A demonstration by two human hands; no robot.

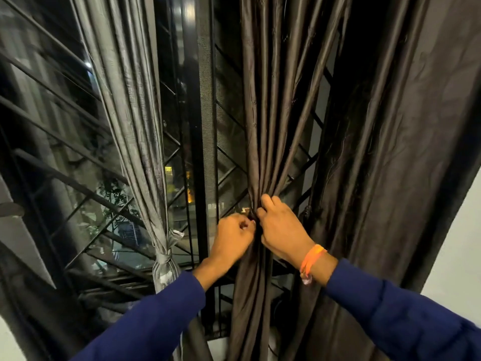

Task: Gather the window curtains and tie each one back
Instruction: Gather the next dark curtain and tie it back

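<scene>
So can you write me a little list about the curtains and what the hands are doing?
grey curtain: gathered, already tied with a knot
dark curtain: bunched at the middle, tie not visible
left hand: fingers curled at the bunch
right hand: grips the bunched folds
wristband: orange, on the right wrist
sleeves: blue
behind: window grille, dark outside

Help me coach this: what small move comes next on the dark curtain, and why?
Probably cinch a tie at the pinch point: both hands, left hand and right hand, grip the gathered dark brown satin curtain, with no tie visible, while the grey satin curtain is already knotted.
</scene>
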